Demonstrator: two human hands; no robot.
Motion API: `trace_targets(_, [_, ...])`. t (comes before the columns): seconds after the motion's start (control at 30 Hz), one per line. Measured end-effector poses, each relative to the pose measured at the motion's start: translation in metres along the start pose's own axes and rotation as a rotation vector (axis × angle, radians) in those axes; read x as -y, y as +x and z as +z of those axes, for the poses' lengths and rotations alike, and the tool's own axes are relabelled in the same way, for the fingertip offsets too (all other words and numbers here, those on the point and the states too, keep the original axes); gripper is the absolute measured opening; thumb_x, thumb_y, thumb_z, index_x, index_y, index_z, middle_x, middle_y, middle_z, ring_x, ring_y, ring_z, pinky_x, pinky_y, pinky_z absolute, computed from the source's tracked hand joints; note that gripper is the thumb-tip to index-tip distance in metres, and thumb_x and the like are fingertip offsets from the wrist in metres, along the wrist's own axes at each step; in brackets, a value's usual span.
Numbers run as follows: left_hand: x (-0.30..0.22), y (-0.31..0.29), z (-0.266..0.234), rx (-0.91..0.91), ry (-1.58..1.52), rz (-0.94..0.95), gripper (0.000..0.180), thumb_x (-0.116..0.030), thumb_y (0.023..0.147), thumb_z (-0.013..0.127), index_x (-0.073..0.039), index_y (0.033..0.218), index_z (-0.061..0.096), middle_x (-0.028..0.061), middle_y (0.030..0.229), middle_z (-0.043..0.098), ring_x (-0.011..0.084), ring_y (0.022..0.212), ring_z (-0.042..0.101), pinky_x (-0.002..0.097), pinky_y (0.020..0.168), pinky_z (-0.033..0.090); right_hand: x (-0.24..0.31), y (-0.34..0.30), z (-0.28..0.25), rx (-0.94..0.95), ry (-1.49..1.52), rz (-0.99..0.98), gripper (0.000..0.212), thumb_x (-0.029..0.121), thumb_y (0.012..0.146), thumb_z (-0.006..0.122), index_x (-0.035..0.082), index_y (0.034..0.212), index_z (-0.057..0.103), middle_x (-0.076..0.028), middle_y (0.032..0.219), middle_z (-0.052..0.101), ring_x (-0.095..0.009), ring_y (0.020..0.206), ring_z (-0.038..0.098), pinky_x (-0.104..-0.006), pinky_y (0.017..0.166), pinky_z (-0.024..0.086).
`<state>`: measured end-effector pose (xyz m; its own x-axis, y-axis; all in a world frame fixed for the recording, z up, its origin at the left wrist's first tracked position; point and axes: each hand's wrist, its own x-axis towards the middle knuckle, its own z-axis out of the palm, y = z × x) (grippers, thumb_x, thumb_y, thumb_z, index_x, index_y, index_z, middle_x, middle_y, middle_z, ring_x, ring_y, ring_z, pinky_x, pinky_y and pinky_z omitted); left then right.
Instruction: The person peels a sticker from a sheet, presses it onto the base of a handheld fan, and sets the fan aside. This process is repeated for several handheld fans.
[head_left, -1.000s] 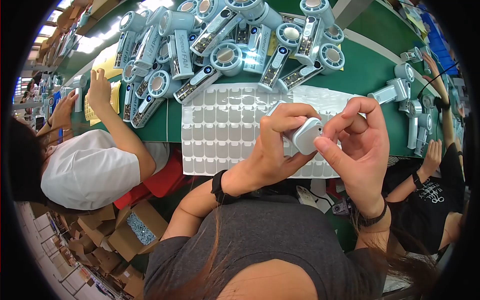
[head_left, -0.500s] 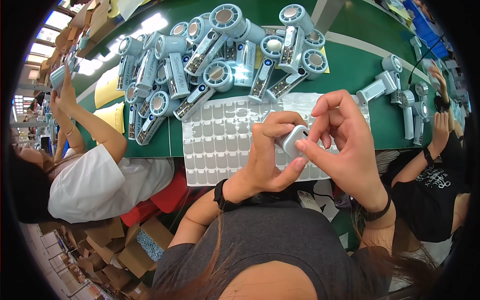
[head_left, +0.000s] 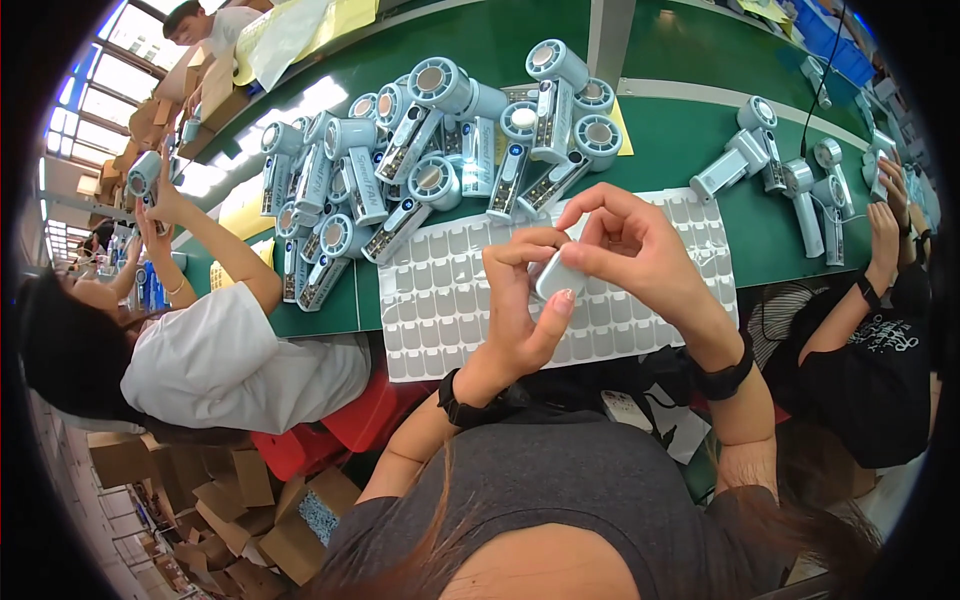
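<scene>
From here, the left hand (head_left: 517, 312) grips a pale device (head_left: 549, 279), seemingly steadying it against the right hand (head_left: 632, 245), whose curled fingers' hold I cannot tell.

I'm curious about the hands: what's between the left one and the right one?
The head view shows a pale rounded block between the left hand and the right hand, above a white patterned sheet.
</scene>
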<state>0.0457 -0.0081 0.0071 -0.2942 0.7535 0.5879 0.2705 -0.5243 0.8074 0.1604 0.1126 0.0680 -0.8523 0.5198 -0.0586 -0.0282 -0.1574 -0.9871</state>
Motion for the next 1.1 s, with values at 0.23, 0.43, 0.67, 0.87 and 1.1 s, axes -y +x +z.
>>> trace_targets(0.23, [0.001,-0.003,0.008,0.050,0.174,0.032,0.041,-0.003,0.084,0.060,-0.003,0.113,0.031,0.0201,0.119,0.044,0.0222,0.098,0.051,0.0349,0.087,0.044,-0.021,-0.001,0.000,0.002,-0.048,-0.164,0.018,0.020,0.092,0.062,0.006,0.081,0.059,0.004,0.068,0.056,-0.001,0.058,0.047,-0.0166,0.052,0.032])
trace_targets(0.43, [-0.003,-0.008,0.012,0.053,0.016,0.003,0.039,-0.004,0.084,0.062,-0.004,0.110,0.033,0.0184,0.116,0.047,0.0211,0.097,0.053,0.0371,0.085,0.044,-0.022,-0.015,-0.013,0.005,0.155,0.027,0.014,0.020,0.094,0.058,0.007,0.091,0.058,0.004,0.069,0.056,-0.002,0.058,0.048,-0.0171,0.052,0.034])
trace_targets(0.67, [-0.013,0.004,0.033,0.246,0.048,0.179,0.029,-0.007,0.081,0.062,-0.005,0.102,0.042,0.0179,0.110,0.053,0.0271,0.096,0.054,0.0411,0.086,0.044,-0.037,-0.031,-0.014,-0.012,0.407,0.291,0.019,0.023,0.096,0.053,0.008,0.108,0.051,-0.001,0.084,0.059,-0.006,0.071,0.057,-0.0184,0.058,0.042])
trace_targets(0.87, [-0.036,0.039,0.047,0.272,0.523,0.418,0.033,-0.016,0.078,0.069,-0.009,0.107,0.056,0.0146,0.121,0.051,0.0330,0.113,0.044,0.0464,0.099,0.034,-0.018,-0.026,-0.067,-0.289,0.241,0.070,0.033,0.019,0.087,0.065,0.010,0.113,0.048,0.002,0.078,0.059,-0.004,0.058,0.051,-0.0175,0.045,0.035])
trace_targets(1.1, [-0.008,0.047,-0.028,-0.087,0.920,0.068,0.048,-0.017,0.076,0.073,-0.006,0.119,0.056,0.0162,0.128,0.043,0.0327,0.123,0.036,0.0480,0.104,0.026,0.007,0.092,-0.182,-0.741,-0.515,-0.178,0.042,0.024,0.082,0.069,0.005,0.112,0.046,-0.002,0.071,0.059,-0.011,0.055,0.056,-0.0253,0.050,0.044])
